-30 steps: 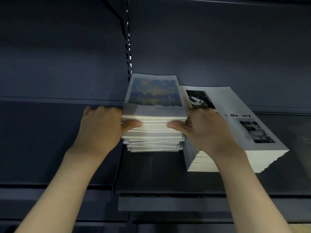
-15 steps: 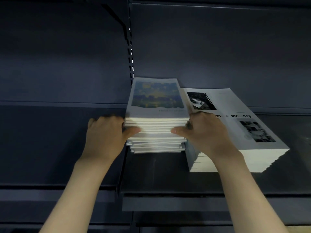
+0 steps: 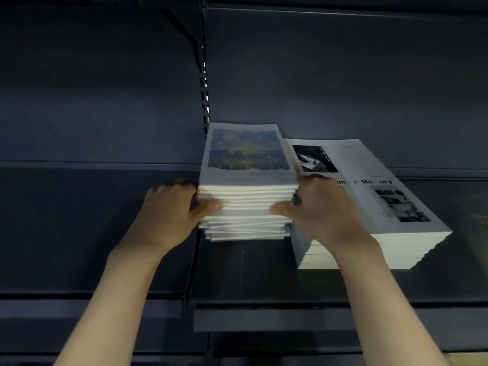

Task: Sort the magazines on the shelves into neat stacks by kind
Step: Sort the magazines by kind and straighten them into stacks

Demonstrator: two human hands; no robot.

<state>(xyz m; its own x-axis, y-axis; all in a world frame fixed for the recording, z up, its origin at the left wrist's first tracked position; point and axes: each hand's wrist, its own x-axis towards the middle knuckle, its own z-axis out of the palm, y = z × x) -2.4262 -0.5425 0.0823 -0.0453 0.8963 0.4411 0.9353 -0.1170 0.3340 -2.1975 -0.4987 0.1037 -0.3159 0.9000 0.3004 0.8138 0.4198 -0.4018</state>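
Head view: left hand and right hand clamp left stack from both sides at frame centre, thumbs on front edge, likely to square it (lower copies sit skewed). Right stack, different cover, sits just beside, centre right. Count: 2 stacks, 2 hands, 1 shelf. Copies per stack uncountable.

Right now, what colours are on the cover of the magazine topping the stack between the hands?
A blue and yellow blotchy picture on a pale cover, seen in the head view.
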